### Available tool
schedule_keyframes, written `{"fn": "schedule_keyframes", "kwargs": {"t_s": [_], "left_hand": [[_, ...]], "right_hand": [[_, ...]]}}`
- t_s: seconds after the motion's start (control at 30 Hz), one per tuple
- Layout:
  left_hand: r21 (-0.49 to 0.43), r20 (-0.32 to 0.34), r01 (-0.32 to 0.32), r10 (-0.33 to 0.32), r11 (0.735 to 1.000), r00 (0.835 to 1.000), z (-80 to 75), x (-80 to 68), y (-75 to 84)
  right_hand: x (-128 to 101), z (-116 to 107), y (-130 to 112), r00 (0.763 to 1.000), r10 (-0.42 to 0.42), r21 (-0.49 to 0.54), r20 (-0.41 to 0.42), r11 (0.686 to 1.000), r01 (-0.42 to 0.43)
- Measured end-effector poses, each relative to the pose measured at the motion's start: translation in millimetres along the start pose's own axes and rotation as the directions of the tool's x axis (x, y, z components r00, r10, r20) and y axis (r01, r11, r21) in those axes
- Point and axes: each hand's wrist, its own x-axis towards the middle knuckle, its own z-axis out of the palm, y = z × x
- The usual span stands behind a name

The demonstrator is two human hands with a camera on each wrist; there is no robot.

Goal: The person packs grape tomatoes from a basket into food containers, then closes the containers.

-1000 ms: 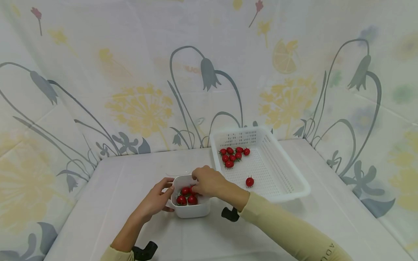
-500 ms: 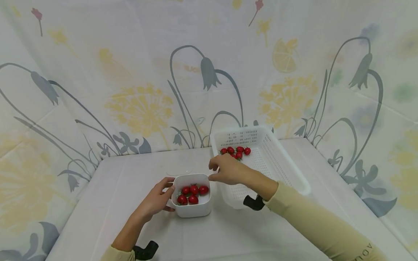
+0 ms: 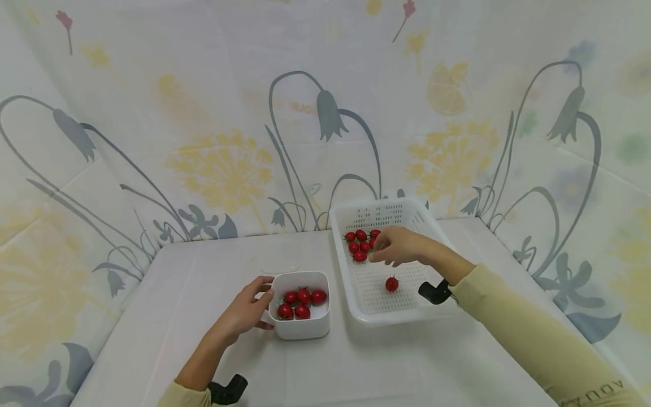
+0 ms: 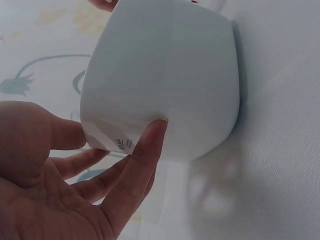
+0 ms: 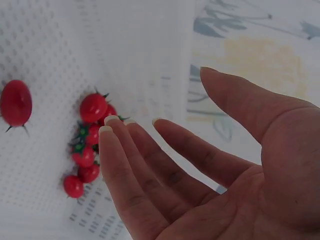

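A small white bowl [image 3: 300,327] holds several cherry tomatoes [image 3: 302,298]. My left hand [image 3: 247,308] grips its left side, thumb and fingers round the wall; the left wrist view shows the bowl [image 4: 165,75] against my fingers [image 4: 142,165]. A white perforated basket [image 3: 414,308] stands to the right, with a cluster of cherry tomatoes [image 3: 359,244] at its far end and a lone tomato [image 3: 391,284] in its middle. My right hand [image 3: 395,247] hovers over the basket beside the cluster, fingers straight and empty. The right wrist view shows the cluster [image 5: 89,145] just past my fingertips [image 5: 112,125].
A clear round lid [image 3: 281,264] lies on the white table behind the bowl. Flower-printed cloth walls close the back and both sides. Bare tabletop [image 3: 356,362] stretches in front of the bowl and basket.
My right hand left the bowl and moved right and away, over the basket to the tomato cluster. The bowl gained one tomato. The left hand stayed on the bowl.
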Motion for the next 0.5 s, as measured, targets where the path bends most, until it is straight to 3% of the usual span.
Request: {"fn": "schedule_keyframes", "kwargs": {"t_s": [0.23,0.5], "left_hand": [[0.002,-0.004,0.002,-0.002,1.0,1.0,0.2,-0.2,0.8],[0.003,-0.008,0.005,-0.005,1.0,1.0,0.6,-0.9,2.4]], "right_hand": [[10,-11,32,0.99,0.13,0.05,0.051,0.99,-0.132],[19,-12,51,0.966,0.237,0.065,0.1,0.967,-0.244]]}}
